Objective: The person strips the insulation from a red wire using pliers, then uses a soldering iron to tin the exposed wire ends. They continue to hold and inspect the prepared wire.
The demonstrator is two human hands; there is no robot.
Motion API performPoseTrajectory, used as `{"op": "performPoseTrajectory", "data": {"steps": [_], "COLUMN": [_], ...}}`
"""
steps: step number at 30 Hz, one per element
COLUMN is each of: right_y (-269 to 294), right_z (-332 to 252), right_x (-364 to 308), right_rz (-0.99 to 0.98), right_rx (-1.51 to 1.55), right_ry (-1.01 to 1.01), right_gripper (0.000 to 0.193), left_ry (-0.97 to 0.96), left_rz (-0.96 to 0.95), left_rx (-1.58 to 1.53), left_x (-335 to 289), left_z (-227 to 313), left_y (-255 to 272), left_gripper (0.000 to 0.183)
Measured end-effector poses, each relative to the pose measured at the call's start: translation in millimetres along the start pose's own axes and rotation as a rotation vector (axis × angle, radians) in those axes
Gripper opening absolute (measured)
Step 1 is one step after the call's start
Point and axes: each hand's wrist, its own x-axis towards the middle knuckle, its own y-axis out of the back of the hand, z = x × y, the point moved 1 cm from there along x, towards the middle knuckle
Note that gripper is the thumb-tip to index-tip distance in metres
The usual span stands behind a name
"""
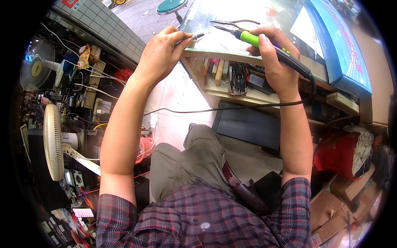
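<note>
My left hand (162, 51) is raised at the table's near left corner. Its thumb and fingers pinch a small dark cylindrical piece with a pale band (198, 36), perhaps a connector; its exact kind is too small to tell. My right hand (279, 62) is wrapped round a soldering iron (249, 39) with a bright green handle and a dark front end pointing left, toward the small piece but apart from it. From its rear a black cord (248, 106) loops down and runs left below my hands. Long-nose pliers (231, 22) lie on the table just beyond the iron.
The glass-topped table (202, 14) carries a long blue box (343, 49) at right. Below it, a shelf (248, 96) holds tools and small boxes. A green stool (170, 6) stands beyond. At left are two fans (53, 142), loose cables and a pink basket (144, 148).
</note>
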Motion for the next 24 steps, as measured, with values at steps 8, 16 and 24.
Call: {"op": "performPoseTrajectory", "data": {"steps": [8,16,24], "right_y": [0.6,0.9,1.0], "right_z": [0.4,0.5,-4.1], "right_x": [-0.4,-0.6,-0.1], "right_rz": [-0.008,-0.004,-0.005], "right_rx": [0.014,0.008,-0.011], "right_ry": [-0.004,-0.002,-0.062], "right_gripper": [0.024,0.023,0.022], "left_ry": [0.012,0.01,-0.016], "left_rz": [-0.005,-0.003,0.03], "left_rx": [-0.005,0.003,-0.031], "left_x": [-0.1,-0.6,1.6], "left_z": [-0.5,-1.0,-2.6], "left_y": [0.0,-1.9,-2.6], "left_gripper": [0.03,0.029,0.025]}}
